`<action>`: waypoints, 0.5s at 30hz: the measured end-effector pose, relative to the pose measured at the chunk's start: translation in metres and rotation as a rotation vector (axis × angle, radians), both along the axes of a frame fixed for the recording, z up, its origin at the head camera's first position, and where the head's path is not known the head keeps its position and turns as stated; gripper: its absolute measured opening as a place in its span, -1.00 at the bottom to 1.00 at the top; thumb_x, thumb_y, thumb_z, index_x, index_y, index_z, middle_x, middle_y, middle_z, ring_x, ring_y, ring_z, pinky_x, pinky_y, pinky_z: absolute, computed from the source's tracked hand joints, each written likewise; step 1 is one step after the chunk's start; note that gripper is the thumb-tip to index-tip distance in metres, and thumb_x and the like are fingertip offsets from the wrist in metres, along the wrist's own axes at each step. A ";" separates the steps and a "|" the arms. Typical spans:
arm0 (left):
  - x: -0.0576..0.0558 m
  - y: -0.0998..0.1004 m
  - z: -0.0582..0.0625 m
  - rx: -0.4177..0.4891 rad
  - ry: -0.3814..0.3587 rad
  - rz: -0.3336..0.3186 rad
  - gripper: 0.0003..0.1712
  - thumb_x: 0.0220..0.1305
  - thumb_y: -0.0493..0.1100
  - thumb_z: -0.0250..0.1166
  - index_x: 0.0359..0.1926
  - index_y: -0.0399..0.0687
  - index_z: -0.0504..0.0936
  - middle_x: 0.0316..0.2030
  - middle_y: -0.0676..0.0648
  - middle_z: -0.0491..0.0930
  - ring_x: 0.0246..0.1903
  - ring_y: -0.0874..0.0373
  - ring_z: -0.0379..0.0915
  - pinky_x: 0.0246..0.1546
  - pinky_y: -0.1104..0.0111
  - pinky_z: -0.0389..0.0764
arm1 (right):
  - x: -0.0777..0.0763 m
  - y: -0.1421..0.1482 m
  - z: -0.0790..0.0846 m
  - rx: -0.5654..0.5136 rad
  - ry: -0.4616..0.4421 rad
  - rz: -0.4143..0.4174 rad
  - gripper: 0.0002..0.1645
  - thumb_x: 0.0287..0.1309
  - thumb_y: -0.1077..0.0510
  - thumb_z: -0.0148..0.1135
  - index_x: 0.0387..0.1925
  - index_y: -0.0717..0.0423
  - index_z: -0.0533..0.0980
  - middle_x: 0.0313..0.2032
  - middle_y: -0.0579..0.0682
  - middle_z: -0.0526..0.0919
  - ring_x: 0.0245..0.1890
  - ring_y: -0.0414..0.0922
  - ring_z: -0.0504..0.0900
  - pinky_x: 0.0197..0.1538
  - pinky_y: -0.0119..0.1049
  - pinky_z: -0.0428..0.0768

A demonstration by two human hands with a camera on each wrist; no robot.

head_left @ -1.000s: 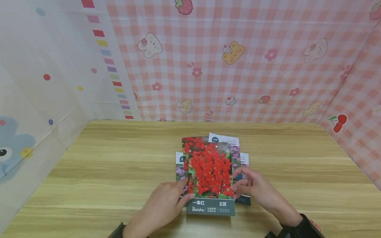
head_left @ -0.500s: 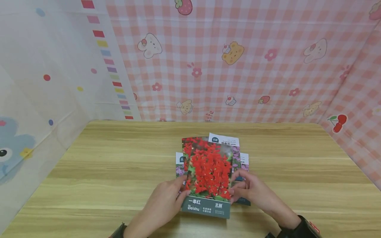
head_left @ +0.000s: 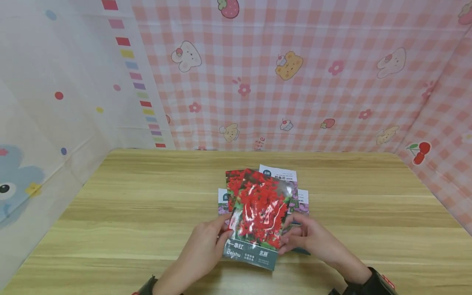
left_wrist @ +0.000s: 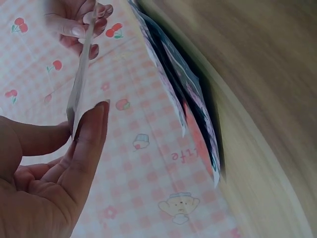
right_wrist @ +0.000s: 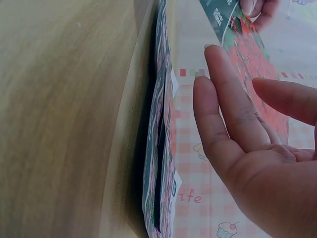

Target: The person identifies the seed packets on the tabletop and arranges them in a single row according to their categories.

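A glossy flower seed packet (head_left: 259, 209) with red blossoms and a dark lower band is tilted up over a small pile of packets. My left hand (head_left: 203, 246) pinches its lower left edge between thumb and fingers; the left wrist view shows this packet (left_wrist: 81, 74) nearly edge-on. At the opposite edge, my right hand (head_left: 313, 239) holds it with thumb and fingers. In the right wrist view, the right hand's (right_wrist: 247, 129) fingers are extended, with the thumb over the printed face. Beneath it lie another red-flower packet (head_left: 234, 184) and a white-topped packet (head_left: 278, 169), both partly covered.
The pile lies on a wood-grain table (head_left: 147, 200). More white-topped packet corners stick out at the left (head_left: 223, 196) and right (head_left: 303, 196). A pink checked cloth (head_left: 258, 102) hangs behind the table, and a white patterned cloth (head_left: 85, 123) hangs on the left.
The top red-flower packet has turned slightly clockwise, its lower end shifting left, and it now catches glare. Both hands have moved with it, uncovering more of the red packet below.
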State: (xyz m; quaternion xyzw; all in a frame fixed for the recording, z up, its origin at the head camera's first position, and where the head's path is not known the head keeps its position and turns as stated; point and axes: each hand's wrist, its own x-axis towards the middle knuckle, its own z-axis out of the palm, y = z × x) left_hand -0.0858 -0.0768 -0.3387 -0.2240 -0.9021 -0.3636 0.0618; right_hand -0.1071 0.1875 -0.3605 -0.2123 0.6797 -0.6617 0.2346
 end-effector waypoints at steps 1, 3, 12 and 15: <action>0.000 0.000 0.000 0.009 -0.002 0.004 -0.63 0.13 -0.36 0.23 -0.02 -0.41 0.48 -0.48 -0.04 0.58 -0.58 0.36 0.36 -0.58 0.56 0.45 | 0.000 0.000 0.000 -0.006 -0.008 0.007 -0.72 0.17 0.41 0.03 -0.16 0.51 0.20 -0.32 0.42 0.58 -0.33 0.14 0.65 -0.11 -0.22 0.57; 0.000 -0.001 0.002 0.034 -0.015 0.005 -0.63 0.13 -0.38 0.22 0.00 -0.41 0.47 -0.46 -0.05 0.58 -0.56 0.34 0.39 -0.57 0.58 0.46 | 0.000 0.000 0.000 -0.015 -0.021 0.023 -0.73 0.19 0.40 0.01 -0.13 0.50 0.21 -0.30 0.44 0.57 -0.30 0.15 0.64 -0.10 -0.21 0.57; -0.001 -0.003 0.006 0.080 -0.056 0.009 -0.64 0.12 -0.41 0.22 -0.01 -0.39 0.48 -0.43 -0.07 0.59 -0.51 0.28 0.45 -0.52 0.57 0.50 | 0.000 -0.001 -0.001 -0.004 -0.034 0.040 -0.65 0.23 0.38 -0.03 -0.03 0.55 0.18 -0.25 0.49 0.54 -0.26 0.18 0.62 -0.10 -0.17 0.57; 0.000 -0.004 0.008 0.087 -0.054 0.010 -0.65 0.13 -0.41 0.21 -0.01 -0.39 0.48 -0.42 -0.08 0.59 -0.51 0.29 0.44 -0.53 0.55 0.50 | 0.000 -0.001 0.000 0.034 -0.041 0.030 -0.60 0.24 0.35 -0.02 0.03 0.54 0.18 -0.23 0.46 0.55 -0.24 0.19 0.62 -0.09 -0.23 0.56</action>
